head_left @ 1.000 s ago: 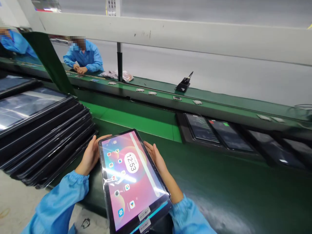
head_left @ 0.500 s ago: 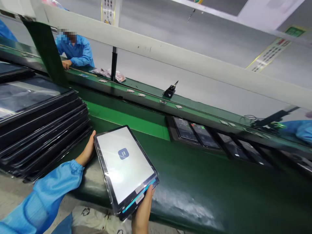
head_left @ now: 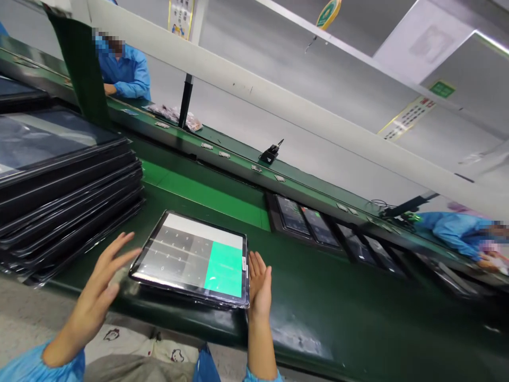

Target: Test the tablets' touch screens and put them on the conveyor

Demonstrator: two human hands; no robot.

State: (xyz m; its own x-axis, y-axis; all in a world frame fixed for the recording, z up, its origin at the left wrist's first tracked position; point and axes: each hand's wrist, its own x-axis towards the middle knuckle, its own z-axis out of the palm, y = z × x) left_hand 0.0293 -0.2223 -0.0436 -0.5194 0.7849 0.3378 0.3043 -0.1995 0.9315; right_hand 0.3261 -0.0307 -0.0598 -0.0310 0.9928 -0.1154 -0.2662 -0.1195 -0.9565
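Note:
A tablet [head_left: 186,260] with a black frame lies face up on the green bench mat, on top of at least one more tablet. Its screen shows a grey number pad and a bright green block at the right. Off its left edge, my left hand [head_left: 101,284] hovers with fingers spread, holding nothing. My right hand [head_left: 259,284] is upright along the tablet's right edge, palm toward it, fingers stretched out and thumb apart. Whether the right fingers touch the edge I cannot tell.
A tall stack of film-wrapped tablets [head_left: 79,185] stands at the left. Several tablets [head_left: 292,215] lie in a dark tray row at the right. Beyond a raised ledge [head_left: 238,159] with small parts, co-workers in blue sleeves [head_left: 135,74] sit. A black stand [head_left: 270,153] is on the far bench.
The tablets, tilted in both hands before, now lie turned on the mat. The screen went from white with a blue icon to a number pad. My left hand has let go.

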